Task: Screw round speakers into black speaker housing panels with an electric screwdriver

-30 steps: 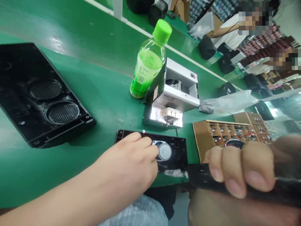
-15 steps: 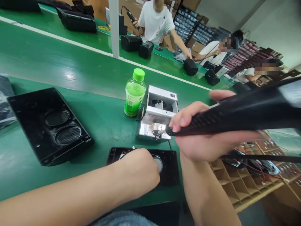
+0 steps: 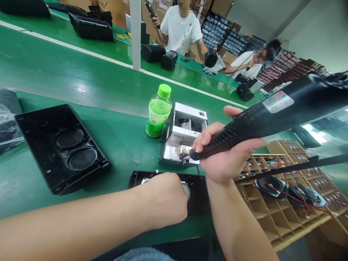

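The left hand (image 3: pixel 163 197) lies curled, knuckles up, on the flat black plastic speaker panel (image 3: pixel 195 195) that sits on the green bench top (image 3: pixel 119 145) just in front of the small silver metal screw feeder box (image 3: pixel 185 139). Pressing down like that pins the panel and the round silver-capped speaker driver (image 3: pixel 186 190) in it so neither can slide; the fingers are bent under the palm, and whether they pinch anything there cannot be told, since the back of the hand hides them.

The right hand (image 3: pixel 225 156) is clenched round the long black ribbed electric screwdriver (image 3: pixel 261 117), all fingers wrapped over the barrel and the thumb laid along its far side. The tool is held slanting, its tip resting at the feeder box's front opening, probably on the screw outlet, though the tip is too small to see clearly.

Left of the feeder box stands a clear plastic bottle of green drink with a green cap (image 3: pixel 158 112), touching or just beside it. Further left lies a large black plastic speaker housing with two round mesh grilles (image 3: pixel 62 148). Right of the feeder box is a tan cardboard divider tray (image 3: pixel 274 214) holding loose speaker drivers with red wires.
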`<state>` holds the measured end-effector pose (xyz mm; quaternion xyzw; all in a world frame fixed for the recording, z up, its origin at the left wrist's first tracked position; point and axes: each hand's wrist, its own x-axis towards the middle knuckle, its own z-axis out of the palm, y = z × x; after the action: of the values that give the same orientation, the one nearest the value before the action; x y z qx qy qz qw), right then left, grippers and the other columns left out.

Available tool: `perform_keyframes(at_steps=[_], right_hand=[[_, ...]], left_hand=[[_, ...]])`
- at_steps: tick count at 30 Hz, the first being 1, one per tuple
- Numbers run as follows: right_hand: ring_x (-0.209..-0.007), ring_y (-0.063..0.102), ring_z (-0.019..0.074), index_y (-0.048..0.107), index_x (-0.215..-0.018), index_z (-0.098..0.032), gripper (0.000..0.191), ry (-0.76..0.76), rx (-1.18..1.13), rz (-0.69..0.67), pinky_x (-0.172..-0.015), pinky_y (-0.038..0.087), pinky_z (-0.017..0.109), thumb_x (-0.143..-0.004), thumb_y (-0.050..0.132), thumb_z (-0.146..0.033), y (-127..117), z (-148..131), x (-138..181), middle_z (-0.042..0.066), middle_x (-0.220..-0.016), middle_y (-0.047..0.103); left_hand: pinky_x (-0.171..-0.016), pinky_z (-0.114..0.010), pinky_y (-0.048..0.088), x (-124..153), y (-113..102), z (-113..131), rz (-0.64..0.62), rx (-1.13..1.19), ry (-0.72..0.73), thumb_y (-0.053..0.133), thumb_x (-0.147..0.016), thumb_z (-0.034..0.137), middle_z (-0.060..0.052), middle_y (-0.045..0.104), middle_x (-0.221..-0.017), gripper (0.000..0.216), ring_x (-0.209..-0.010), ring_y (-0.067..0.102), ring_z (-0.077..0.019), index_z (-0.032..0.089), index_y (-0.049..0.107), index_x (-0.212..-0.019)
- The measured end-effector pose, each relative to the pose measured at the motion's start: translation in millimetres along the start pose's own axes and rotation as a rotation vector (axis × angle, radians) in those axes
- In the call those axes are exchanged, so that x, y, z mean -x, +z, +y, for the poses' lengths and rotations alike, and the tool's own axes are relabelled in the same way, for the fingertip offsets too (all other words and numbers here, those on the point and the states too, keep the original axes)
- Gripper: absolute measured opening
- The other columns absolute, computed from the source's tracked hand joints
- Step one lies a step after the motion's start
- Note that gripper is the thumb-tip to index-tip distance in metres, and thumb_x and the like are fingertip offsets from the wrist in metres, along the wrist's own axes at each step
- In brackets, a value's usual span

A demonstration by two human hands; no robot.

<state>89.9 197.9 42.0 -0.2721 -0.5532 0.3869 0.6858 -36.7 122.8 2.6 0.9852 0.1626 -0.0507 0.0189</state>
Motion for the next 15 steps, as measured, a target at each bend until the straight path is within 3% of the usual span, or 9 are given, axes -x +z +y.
perform_keyframes(at_steps=[10, 15], right_hand=[[-0.039, 0.051, 0.0131, 0.067, -0.125, -0.028, 0.066, 0.009, -0.076, 0.019, -0.039, 0.044, 0.026, -0.096, 0.049, -0.084, -7.4, -0.4, 5.5, -0.007, -0.059, 0.061], [-0.038, 0.052, 0.0155, 0.071, -0.125, -0.029, 0.067, 0.031, -0.127, 0.042, -0.04, 0.047, 0.031, -0.094, 0.051, -0.085, -21.7, -34.0, 18.0, -0.005, -0.06, 0.065]], left_hand=[[-0.043, -0.038, 0.024, 7.9, 11.4, -7.9, 0.083, -0.059, 0.11, 0.089, -0.066, 0.009, -0.003, 0.067, -0.055, 0.026, -0.05, 0.059, -0.0206, 0.023, 0.07, -0.056], [-0.049, -0.037, 0.035, 18.6, 3.0, -15.5, 0.174, -0.02, 0.026, 0.086, -0.078, 0.011, -0.002, 0.07, -0.063, 0.025, -0.053, 0.06, -0.0187, 0.022, 0.067, -0.066]])
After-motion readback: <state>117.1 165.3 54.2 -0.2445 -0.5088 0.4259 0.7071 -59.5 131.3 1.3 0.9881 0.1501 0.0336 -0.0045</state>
